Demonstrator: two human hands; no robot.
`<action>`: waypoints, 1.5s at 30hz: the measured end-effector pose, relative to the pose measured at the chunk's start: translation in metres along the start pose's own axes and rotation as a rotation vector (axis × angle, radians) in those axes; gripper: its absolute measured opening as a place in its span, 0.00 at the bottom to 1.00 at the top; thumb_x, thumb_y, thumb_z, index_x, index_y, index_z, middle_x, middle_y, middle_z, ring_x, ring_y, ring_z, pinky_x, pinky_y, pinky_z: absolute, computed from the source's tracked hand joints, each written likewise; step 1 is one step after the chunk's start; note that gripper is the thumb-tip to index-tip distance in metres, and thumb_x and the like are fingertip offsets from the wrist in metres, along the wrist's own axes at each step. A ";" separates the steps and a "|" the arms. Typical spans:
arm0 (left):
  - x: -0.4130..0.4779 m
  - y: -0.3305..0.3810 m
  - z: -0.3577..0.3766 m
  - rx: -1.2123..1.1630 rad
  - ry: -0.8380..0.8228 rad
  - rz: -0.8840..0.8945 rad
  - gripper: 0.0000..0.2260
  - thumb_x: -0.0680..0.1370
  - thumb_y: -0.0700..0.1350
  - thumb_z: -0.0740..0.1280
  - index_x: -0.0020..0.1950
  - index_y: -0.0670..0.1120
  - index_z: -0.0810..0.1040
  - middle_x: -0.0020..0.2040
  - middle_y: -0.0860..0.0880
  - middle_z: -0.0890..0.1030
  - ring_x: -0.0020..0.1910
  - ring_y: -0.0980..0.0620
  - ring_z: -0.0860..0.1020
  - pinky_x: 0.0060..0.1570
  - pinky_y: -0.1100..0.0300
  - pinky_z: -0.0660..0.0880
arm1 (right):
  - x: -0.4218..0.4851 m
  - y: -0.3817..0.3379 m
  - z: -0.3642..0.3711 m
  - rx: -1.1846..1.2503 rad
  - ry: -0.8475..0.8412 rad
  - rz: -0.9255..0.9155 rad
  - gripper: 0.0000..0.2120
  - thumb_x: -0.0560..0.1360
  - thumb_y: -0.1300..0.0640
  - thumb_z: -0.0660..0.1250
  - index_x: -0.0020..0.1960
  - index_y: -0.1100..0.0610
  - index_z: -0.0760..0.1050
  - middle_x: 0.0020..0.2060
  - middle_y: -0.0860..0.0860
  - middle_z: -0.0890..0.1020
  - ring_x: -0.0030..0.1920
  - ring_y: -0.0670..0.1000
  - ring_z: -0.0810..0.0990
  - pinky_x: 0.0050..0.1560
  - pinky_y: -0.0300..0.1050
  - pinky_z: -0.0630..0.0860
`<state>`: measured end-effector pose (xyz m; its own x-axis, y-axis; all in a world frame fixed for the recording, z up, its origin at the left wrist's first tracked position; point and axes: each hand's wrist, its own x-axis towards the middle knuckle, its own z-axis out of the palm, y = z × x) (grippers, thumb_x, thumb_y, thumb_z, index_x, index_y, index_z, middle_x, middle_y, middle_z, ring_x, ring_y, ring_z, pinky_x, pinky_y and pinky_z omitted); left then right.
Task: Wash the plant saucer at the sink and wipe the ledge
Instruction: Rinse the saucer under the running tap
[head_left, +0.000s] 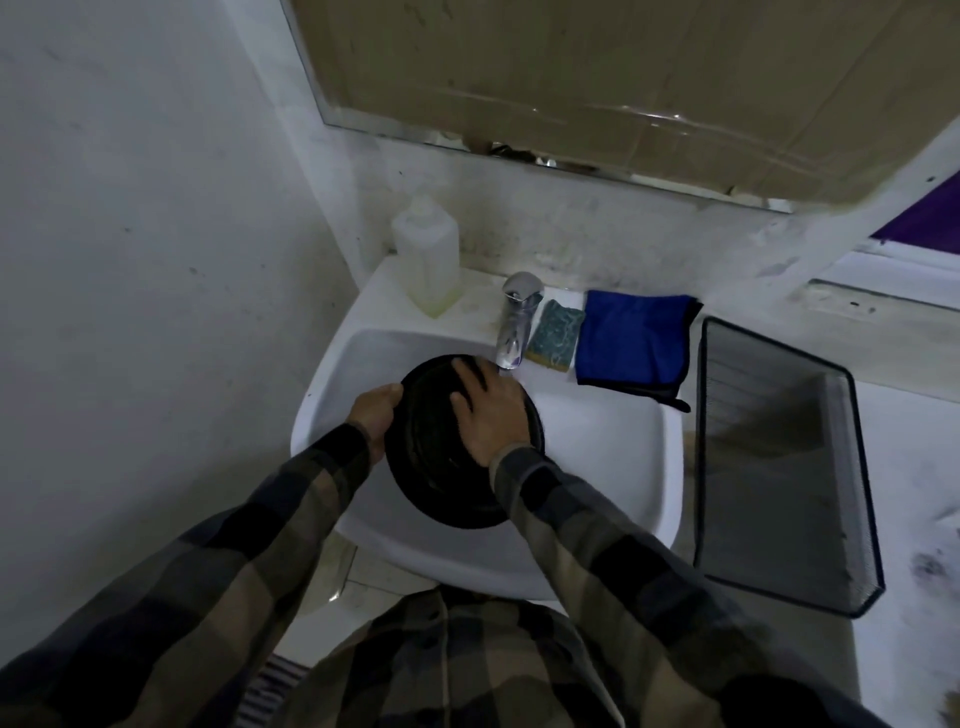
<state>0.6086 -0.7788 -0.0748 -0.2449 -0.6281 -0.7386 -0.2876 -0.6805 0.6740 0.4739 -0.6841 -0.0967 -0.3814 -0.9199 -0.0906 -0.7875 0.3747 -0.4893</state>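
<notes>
Head cam: left grip (376, 410) clamps the saucer (441, 467) rim over the sink (597, 447), right grip (491, 410) lies flat on it with fingers spread, so mid-wash I reckon, sponge (555, 332) probably next.

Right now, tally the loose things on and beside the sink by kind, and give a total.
saucer: 1
bottle: 1
sponge: 1
cloth: 1
basket: 1
Total: 5
</notes>
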 end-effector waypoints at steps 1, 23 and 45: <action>0.001 0.001 0.002 0.020 -0.001 0.008 0.09 0.79 0.42 0.60 0.43 0.43 0.77 0.48 0.41 0.80 0.48 0.43 0.77 0.53 0.49 0.75 | -0.001 0.010 0.001 0.038 0.016 0.145 0.28 0.77 0.41 0.45 0.74 0.50 0.61 0.71 0.58 0.66 0.69 0.61 0.64 0.70 0.57 0.59; -0.012 -0.022 0.083 1.636 -0.008 0.950 0.30 0.80 0.57 0.50 0.77 0.43 0.51 0.77 0.40 0.54 0.76 0.40 0.51 0.75 0.46 0.46 | -0.030 0.088 0.015 1.354 0.009 1.044 0.31 0.75 0.40 0.60 0.70 0.59 0.67 0.65 0.58 0.74 0.61 0.58 0.76 0.66 0.56 0.70; -0.015 0.006 0.010 -0.084 -0.048 -0.215 0.21 0.75 0.37 0.61 0.67 0.44 0.66 0.53 0.38 0.75 0.47 0.41 0.76 0.40 0.46 0.76 | -0.055 -0.005 -0.008 0.378 -0.146 -0.191 0.06 0.70 0.68 0.65 0.47 0.66 0.73 0.44 0.60 0.74 0.44 0.56 0.73 0.46 0.48 0.70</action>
<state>0.6012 -0.7694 -0.0601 -0.2303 -0.4482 -0.8638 -0.2604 -0.8269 0.4985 0.4952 -0.6345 -0.0823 -0.1521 -0.9854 -0.0761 -0.5945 0.1527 -0.7894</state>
